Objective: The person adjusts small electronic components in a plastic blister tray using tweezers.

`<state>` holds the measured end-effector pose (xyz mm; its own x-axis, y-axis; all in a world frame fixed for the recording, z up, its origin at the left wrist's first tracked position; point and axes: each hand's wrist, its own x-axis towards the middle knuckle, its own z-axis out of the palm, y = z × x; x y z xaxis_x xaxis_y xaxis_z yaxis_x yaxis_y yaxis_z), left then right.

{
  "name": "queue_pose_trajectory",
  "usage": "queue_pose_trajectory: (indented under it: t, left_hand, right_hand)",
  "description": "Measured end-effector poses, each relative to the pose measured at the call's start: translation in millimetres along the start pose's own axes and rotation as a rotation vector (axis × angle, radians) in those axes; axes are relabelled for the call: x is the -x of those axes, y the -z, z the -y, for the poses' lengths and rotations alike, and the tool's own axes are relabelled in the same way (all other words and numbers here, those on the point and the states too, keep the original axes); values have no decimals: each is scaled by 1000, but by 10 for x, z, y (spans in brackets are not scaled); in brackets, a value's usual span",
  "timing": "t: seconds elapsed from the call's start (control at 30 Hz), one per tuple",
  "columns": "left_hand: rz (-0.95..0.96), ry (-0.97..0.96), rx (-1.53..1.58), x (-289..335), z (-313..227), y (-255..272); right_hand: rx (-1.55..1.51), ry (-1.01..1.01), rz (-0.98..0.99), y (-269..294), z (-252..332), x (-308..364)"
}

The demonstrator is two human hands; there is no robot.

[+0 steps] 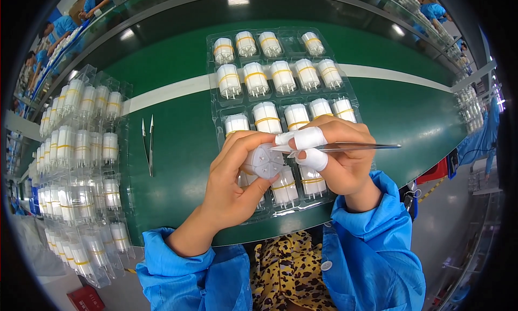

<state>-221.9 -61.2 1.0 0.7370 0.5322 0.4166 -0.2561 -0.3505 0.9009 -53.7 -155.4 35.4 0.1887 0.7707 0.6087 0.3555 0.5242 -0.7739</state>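
Note:
My left hand (pixel 226 187) is closed around a white cylindrical part (pixel 266 162), its round end face turned up toward me. That face is split into wedge-shaped sections with small dots or pins. In my right hand (pixel 345 160), a pair of metal tweezers (pixel 372 147) is gripped, tips pointing left at the part's edge. Whether the tips touch it I cannot tell. White wraps (pixel 312 138) cover fingers of the right hand. Beneath both hands lies a clear plastic tray (pixel 292 44) with rows of white cylinders (pixel 255 76), each ringed by a yellow band, with pins at one end.
A second pair of tweezers (pixel 150 152) lies on the green work surface (pixel 172 127) to the left. Stacked clear trays full of similar cylinders (pixel 65 149) stand at the far left. A white stripe (pixel 167 96) crosses the surface. Other people in blue (pixel 63 26) work beyond.

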Motion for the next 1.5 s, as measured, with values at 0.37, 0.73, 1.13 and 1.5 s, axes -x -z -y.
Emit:
queue_pose_trajectory:
  t: [0.37,0.73,1.13,1.5]
  left_hand:
    - [72,-4,-203,22,33,40]
    - [-35,46,-14,5,-18,-8]
    - [-23,30,34,13,-8,-13]
    - [-46,-152,-304,-35,15,1]
  right_hand:
    - [145,64,67,7,24,-38]
    - [-38,7,-24,-12,-22,-1]
    - [121,95,63,-8,39,-59]
    - [327,198,131,-34,86,-66]
